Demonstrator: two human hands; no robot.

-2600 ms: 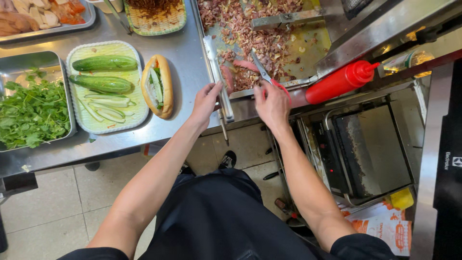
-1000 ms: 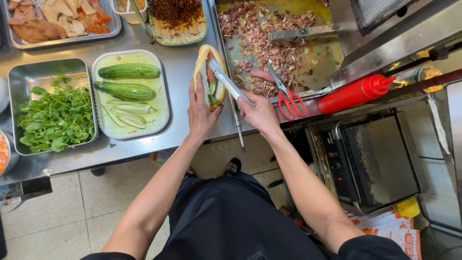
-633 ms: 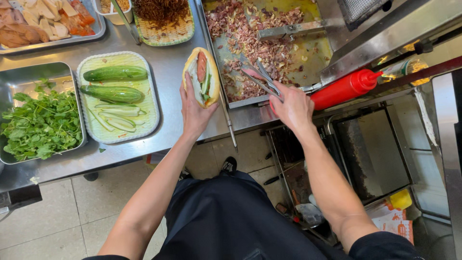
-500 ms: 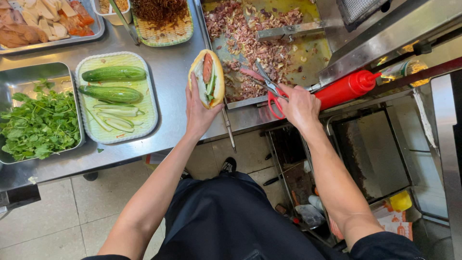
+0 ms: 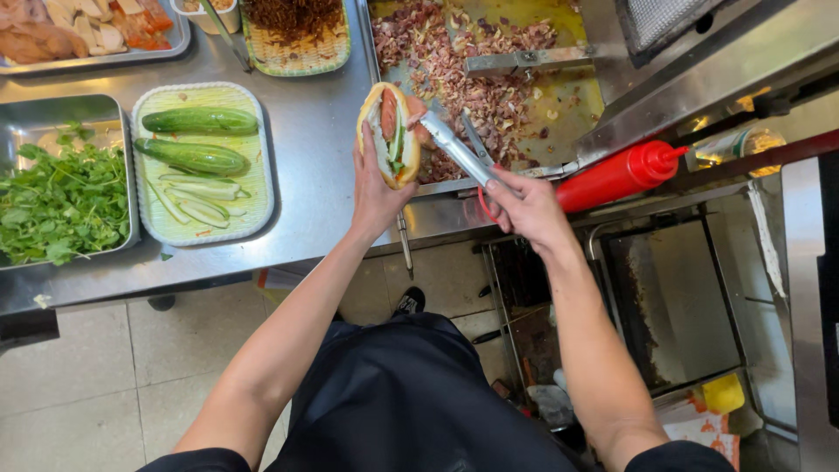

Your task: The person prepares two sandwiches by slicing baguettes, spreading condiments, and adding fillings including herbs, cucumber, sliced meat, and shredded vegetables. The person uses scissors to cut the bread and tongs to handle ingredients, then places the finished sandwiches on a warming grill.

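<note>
We see the left hand (image 5: 377, 194) cupped from below around a split, golden-crusted bread roll (image 5: 390, 133), holding it open side up above the steel counter's (image 5: 315, 175) edge, presumably so filling can go in. The right hand (image 5: 523, 205) is closed on red-handled scissors (image 5: 456, 149), whose metal blades pinch a reddish piece of meat (image 5: 418, 111) at the roll's rim. The roll already shows a sausage slice and pale green cucumber strips. Beyond lie the griddle tray of chopped meat (image 5: 489, 61), a red squeeze bottle (image 5: 619, 176) and a green tray of cucumbers (image 5: 201, 162).
</note>
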